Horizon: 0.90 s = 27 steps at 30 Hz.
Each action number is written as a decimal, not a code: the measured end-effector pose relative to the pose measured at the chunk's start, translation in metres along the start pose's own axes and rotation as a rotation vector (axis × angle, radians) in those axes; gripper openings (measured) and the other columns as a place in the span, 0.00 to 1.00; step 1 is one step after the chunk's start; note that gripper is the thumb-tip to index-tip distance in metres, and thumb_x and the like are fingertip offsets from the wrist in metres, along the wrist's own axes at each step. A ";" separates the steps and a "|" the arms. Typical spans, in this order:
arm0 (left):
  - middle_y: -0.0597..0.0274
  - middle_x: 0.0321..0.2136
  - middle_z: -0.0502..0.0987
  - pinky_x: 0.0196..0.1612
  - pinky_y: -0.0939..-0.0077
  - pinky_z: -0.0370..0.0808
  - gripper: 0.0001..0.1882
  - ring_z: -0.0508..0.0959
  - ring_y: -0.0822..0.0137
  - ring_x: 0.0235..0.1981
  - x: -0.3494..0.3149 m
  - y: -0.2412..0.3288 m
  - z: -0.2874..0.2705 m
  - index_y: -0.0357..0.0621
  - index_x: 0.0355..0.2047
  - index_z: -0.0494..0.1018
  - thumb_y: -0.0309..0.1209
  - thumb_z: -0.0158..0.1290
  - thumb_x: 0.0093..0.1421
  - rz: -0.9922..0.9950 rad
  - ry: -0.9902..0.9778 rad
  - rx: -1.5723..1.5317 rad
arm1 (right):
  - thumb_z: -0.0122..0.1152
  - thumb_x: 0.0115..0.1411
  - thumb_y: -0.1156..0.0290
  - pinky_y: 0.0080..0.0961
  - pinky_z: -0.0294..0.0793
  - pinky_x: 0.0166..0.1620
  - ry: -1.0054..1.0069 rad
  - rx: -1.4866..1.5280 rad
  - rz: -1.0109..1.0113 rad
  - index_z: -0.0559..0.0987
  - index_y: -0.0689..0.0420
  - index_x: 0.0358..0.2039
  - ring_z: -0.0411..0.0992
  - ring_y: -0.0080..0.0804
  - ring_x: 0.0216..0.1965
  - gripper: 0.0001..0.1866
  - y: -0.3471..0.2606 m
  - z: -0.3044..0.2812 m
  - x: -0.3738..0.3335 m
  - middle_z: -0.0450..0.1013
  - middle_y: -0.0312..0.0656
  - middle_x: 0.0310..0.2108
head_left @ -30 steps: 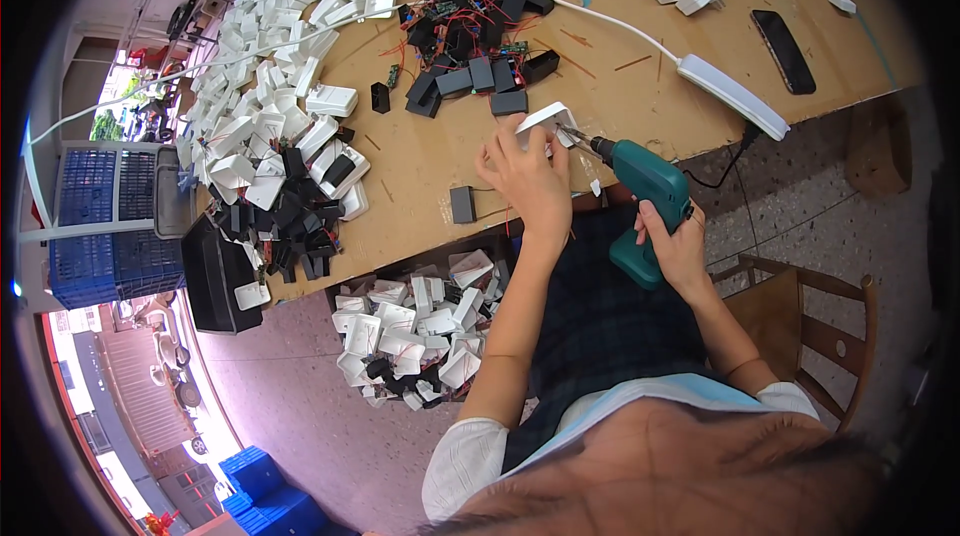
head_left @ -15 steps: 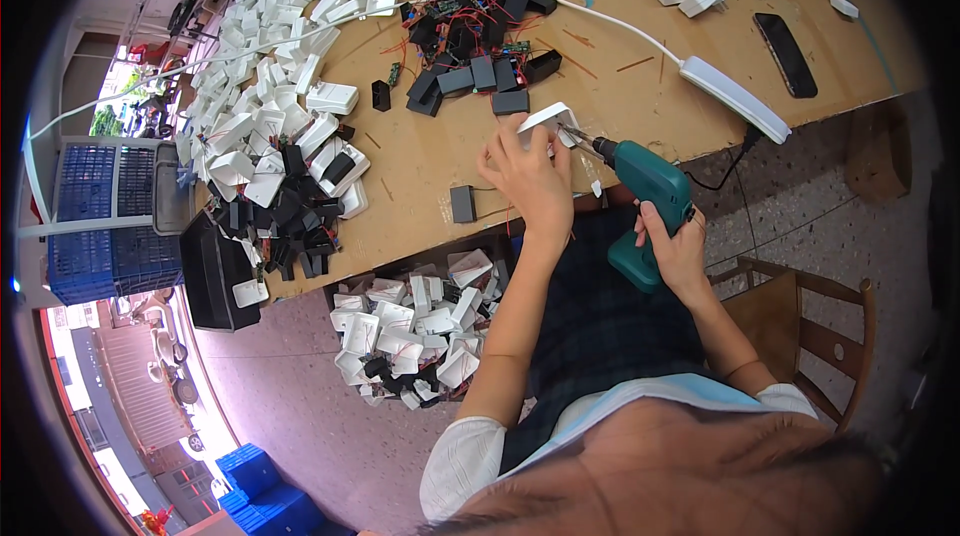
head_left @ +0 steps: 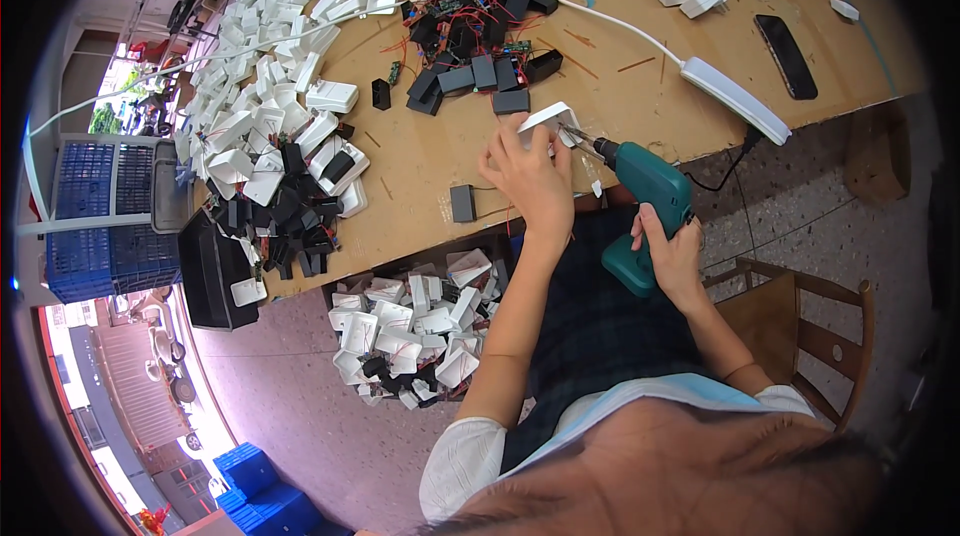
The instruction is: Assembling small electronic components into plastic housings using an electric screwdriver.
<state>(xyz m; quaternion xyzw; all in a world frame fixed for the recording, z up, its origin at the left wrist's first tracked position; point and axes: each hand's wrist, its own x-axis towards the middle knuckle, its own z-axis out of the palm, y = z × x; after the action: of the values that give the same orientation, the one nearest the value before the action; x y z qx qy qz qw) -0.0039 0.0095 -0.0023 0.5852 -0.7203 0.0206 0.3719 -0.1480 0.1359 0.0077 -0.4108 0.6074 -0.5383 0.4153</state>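
My left hand (head_left: 532,168) grips a white plastic housing (head_left: 550,116) at the near edge of the table, its fingers curled over the rim. My right hand (head_left: 668,248) is wrapped round the handle of a green cordless screwdriver (head_left: 648,181). The tool's bit points left into the housing; the very tip is hard to make out. A small black box (head_left: 462,204) with a thin wire lies left of my left wrist. Beyond the housing sits a heap of black boxes with red wires and green circuit boards (head_left: 480,36).
White housings (head_left: 270,86) pile along the table's left side, with a black bin (head_left: 215,271) at the corner. A container of wired housings (head_left: 415,326) stands below the edge. A white power strip (head_left: 735,99) and a phone (head_left: 785,56) lie right; a wooden chair (head_left: 820,326) stands beside me.
The screwdriver's handle end has swung slightly to the left, with my right hand still round it. My left hand and the housing stay nearly in place.
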 end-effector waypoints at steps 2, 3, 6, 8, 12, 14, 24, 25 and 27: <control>0.59 0.50 0.73 0.59 0.49 0.59 0.08 0.70 0.54 0.55 0.000 0.000 0.000 0.45 0.30 0.76 0.25 0.63 0.50 -0.002 -0.007 0.003 | 0.56 0.71 0.69 0.23 0.73 0.29 -0.003 -0.001 0.008 0.77 0.67 0.36 0.73 0.23 0.23 0.12 -0.001 0.002 -0.001 0.75 0.39 0.24; 0.59 0.50 0.73 0.59 0.49 0.59 0.08 0.70 0.54 0.55 0.000 -0.001 -0.001 0.45 0.30 0.76 0.25 0.63 0.50 -0.003 -0.002 0.001 | 0.57 0.70 0.70 0.23 0.73 0.29 0.008 0.022 0.004 0.77 0.67 0.36 0.73 0.23 0.24 0.11 -0.004 0.004 -0.001 0.75 0.39 0.24; 0.59 0.50 0.73 0.59 0.50 0.58 0.08 0.70 0.54 0.55 0.000 0.000 0.000 0.46 0.30 0.76 0.25 0.63 0.50 -0.005 0.001 -0.003 | 0.57 0.70 0.71 0.23 0.73 0.29 0.026 0.025 -0.014 0.77 0.66 0.36 0.73 0.23 0.24 0.10 -0.002 0.005 -0.002 0.75 0.39 0.24; 0.59 0.50 0.73 0.59 0.50 0.58 0.08 0.70 0.54 0.54 0.000 0.000 0.000 0.46 0.30 0.76 0.25 0.63 0.50 -0.007 0.002 -0.006 | 0.57 0.70 0.71 0.23 0.74 0.29 0.031 0.005 -0.028 0.77 0.66 0.36 0.73 0.23 0.24 0.10 0.000 0.006 -0.003 0.74 0.39 0.24; 0.59 0.50 0.73 0.59 0.51 0.58 0.08 0.70 0.55 0.54 0.000 0.000 -0.001 0.46 0.30 0.76 0.25 0.63 0.51 -0.005 0.002 -0.008 | 0.58 0.69 0.73 0.22 0.74 0.30 0.030 -0.023 -0.059 0.76 0.66 0.39 0.73 0.22 0.24 0.08 0.004 0.007 -0.005 0.74 0.38 0.25; 0.59 0.50 0.73 0.59 0.51 0.58 0.08 0.70 0.55 0.54 0.000 0.000 -0.001 0.46 0.30 0.76 0.25 0.63 0.51 -0.004 0.003 -0.012 | 0.58 0.69 0.74 0.22 0.74 0.30 0.038 -0.022 -0.071 0.76 0.66 0.41 0.73 0.21 0.25 0.07 0.007 0.007 -0.006 0.74 0.38 0.25; 0.58 0.49 0.74 0.59 0.50 0.58 0.08 0.71 0.55 0.54 0.000 0.000 0.002 0.46 0.31 0.76 0.26 0.63 0.50 -0.019 0.003 -0.005 | 0.58 0.68 0.76 0.21 0.75 0.31 0.015 0.021 -0.107 0.74 0.67 0.46 0.73 0.21 0.26 0.09 0.018 0.007 -0.007 0.74 0.39 0.27; 0.58 0.49 0.74 0.59 0.50 0.58 0.08 0.71 0.54 0.54 0.000 0.000 0.001 0.46 0.30 0.76 0.26 0.63 0.50 -0.020 0.000 -0.004 | 0.58 0.68 0.76 0.21 0.75 0.31 0.015 0.053 -0.103 0.74 0.67 0.46 0.73 0.21 0.25 0.09 0.018 0.007 -0.007 0.74 0.39 0.27; 0.58 0.49 0.74 0.59 0.50 0.58 0.08 0.71 0.54 0.54 0.000 0.000 0.001 0.46 0.30 0.76 0.26 0.63 0.50 -0.018 0.002 -0.005 | 0.58 0.68 0.76 0.21 0.75 0.31 0.016 0.054 -0.091 0.74 0.67 0.46 0.73 0.22 0.25 0.09 0.017 0.007 -0.007 0.74 0.40 0.27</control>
<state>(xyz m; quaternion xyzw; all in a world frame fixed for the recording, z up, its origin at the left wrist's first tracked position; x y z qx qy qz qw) -0.0046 0.0091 -0.0029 0.5908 -0.7147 0.0160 0.3740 -0.1401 0.1421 -0.0089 -0.4222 0.5767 -0.5763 0.3964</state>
